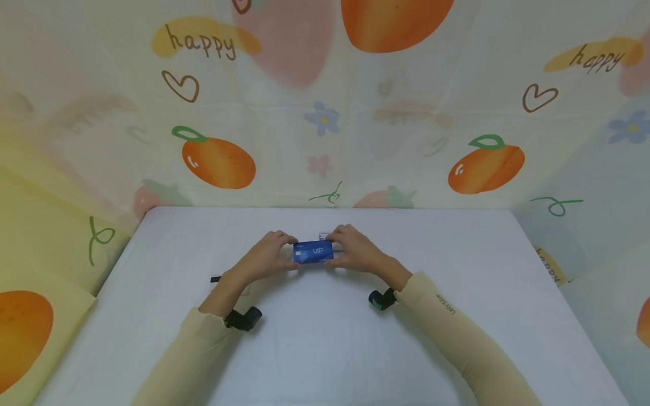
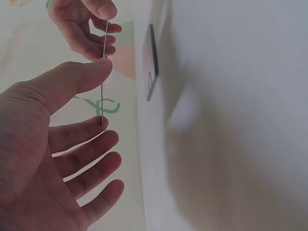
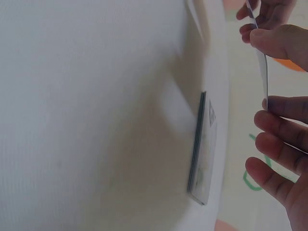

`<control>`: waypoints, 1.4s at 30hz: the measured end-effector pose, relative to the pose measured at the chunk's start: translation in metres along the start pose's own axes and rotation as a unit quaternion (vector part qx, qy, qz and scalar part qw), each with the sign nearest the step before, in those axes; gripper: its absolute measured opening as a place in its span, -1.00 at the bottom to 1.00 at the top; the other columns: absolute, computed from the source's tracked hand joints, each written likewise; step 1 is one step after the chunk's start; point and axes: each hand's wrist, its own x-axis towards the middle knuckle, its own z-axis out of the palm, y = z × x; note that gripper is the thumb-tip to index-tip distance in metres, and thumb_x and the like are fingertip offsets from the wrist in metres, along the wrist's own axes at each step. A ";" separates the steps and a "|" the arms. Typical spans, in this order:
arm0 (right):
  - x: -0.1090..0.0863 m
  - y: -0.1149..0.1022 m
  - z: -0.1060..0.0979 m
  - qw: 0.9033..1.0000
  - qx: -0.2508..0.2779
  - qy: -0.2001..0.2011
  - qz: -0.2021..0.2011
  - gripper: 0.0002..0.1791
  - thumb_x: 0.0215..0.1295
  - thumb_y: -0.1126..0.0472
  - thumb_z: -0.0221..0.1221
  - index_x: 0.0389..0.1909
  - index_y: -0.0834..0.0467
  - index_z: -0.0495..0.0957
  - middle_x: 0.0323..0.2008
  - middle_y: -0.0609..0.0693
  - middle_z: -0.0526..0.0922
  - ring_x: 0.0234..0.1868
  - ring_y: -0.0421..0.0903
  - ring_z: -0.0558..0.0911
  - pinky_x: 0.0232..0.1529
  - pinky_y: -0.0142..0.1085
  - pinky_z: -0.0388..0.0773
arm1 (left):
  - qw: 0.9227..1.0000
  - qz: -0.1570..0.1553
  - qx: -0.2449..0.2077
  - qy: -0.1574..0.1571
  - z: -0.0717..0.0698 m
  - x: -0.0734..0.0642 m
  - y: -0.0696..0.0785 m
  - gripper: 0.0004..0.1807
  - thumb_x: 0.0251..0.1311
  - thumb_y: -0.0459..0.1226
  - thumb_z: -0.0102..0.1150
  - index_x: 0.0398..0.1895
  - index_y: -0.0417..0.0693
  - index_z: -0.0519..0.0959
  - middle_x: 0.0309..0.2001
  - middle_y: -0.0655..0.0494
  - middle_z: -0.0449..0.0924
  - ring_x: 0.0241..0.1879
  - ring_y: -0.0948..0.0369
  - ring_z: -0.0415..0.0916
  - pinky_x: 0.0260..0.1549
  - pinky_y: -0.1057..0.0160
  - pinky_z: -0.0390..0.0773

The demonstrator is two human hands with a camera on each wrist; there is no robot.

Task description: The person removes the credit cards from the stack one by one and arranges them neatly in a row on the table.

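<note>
Pinching blue VIP card [image 1: 313, 252] at opposite ends with left hand [image 1: 264, 257] and right hand [image 1: 358, 251], probably light, stiff but slick, so best held by edges.

Dim, muted light; soft-edged shadows spread across the white surface [image 1: 315, 349], broadest in the wrist views, where detail looks hazy.

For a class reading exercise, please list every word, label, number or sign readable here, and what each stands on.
"VIP": blue card.
"happy": printed backdrop, upper left.
"happy": printed backdrop, upper right.
Sideways word, printed backdrop, far right: seems to be "happy" again, not fully legible.
Too small or blurred to read: lettering on the right sleeve, fine print on the blue card, print on the flat stack.
</note>
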 end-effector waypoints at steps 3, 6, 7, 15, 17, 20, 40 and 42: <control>0.003 -0.003 0.005 1.000 -0.002 0.001 -0.003 -0.36 0.13 -0.07 0.36 0.20 0.14 0.52 0.09 0.07 0.55 0.14 -0.03 0.45 0.20 -0.16 0.47 | 1.000 -0.001 0.000 0.002 -0.002 -0.005 -0.004 -0.33 0.05 -0.03 0.39 0.22 -0.10 0.49 0.19 -0.12 0.49 0.21 -0.06 0.35 0.22 -0.13 0.41; 0.003 -0.006 0.009 1.000 -0.003 0.007 -0.008 -0.35 0.12 -0.07 0.37 0.19 0.15 0.52 0.08 0.07 0.55 0.13 -0.02 0.46 0.21 -0.15 0.47 | 1.000 -0.001 0.001 0.001 -0.002 -0.008 -0.008 -0.34 0.05 -0.05 0.40 0.21 -0.11 0.50 0.18 -0.13 0.50 0.20 -0.07 0.35 0.21 -0.14 0.41; 0.003 -0.007 0.010 1.000 -0.006 0.008 -0.011 -0.36 0.12 -0.07 0.37 0.19 0.15 0.53 0.07 0.07 0.55 0.13 -0.02 0.47 0.20 -0.14 0.47 | 1.000 -0.003 0.001 0.000 -0.002 -0.009 -0.010 -0.34 0.04 -0.05 0.40 0.21 -0.11 0.50 0.18 -0.14 0.49 0.20 -0.07 0.35 0.21 -0.14 0.41; 0.010 -0.020 0.020 0.999 -0.025 0.012 -0.044 -0.38 0.12 -0.07 0.37 0.14 0.18 0.55 0.00 0.06 0.57 0.05 -0.03 0.49 0.13 -0.18 0.50 | 1.000 -0.011 0.013 -0.001 -0.003 -0.019 -0.022 -0.36 0.02 -0.08 0.43 0.18 -0.14 0.52 0.16 -0.15 0.51 0.19 -0.10 0.36 0.22 -0.15 0.40; 0.012 -0.022 0.024 0.998 -0.031 0.009 -0.045 -0.38 0.11 -0.08 0.37 0.14 0.17 0.55 -0.02 0.05 0.58 0.02 -0.06 0.49 0.10 -0.22 0.50 | 1.000 -0.006 0.021 -0.002 -0.003 -0.021 -0.025 -0.36 0.01 -0.07 0.43 0.16 -0.15 0.52 0.15 -0.16 0.52 0.18 -0.10 0.37 0.21 -0.15 0.40; 0.014 -0.026 0.028 0.998 -0.043 0.003 -0.045 -0.37 0.12 -0.10 0.36 0.15 0.16 0.55 -0.02 0.04 0.58 0.02 -0.09 0.50 0.10 -0.25 0.51 | 0.999 -0.007 0.032 -0.005 -0.003 -0.025 -0.029 -0.36 0.00 -0.07 0.43 0.15 -0.15 0.53 0.14 -0.16 0.52 0.16 -0.09 0.38 0.20 -0.14 0.41; 0.034 -0.061 0.047 0.989 -0.129 -0.046 -0.056 -0.31 0.14 -0.22 0.30 0.21 0.09 0.52 0.01 -0.04 0.56 -0.03 -0.16 0.45 -0.01 -0.38 0.49 | 0.997 0.002 0.078 0.005 -0.007 -0.053 -0.051 -0.42 -0.02 -0.10 0.45 0.03 -0.23 0.57 0.04 -0.18 0.57 0.06 -0.10 0.43 0.12 -0.13 0.46; 0.034 -0.064 0.050 0.989 -0.130 -0.051 -0.056 -0.30 0.14 -0.23 0.30 0.21 0.09 0.52 0.00 -0.05 0.56 -0.05 -0.17 0.45 -0.04 -0.39 0.48 | 0.997 0.002 0.081 0.005 -0.006 -0.055 -0.053 -0.44 -0.03 -0.10 0.45 0.01 -0.23 0.58 0.02 -0.17 0.57 0.04 -0.09 0.44 0.09 -0.11 0.47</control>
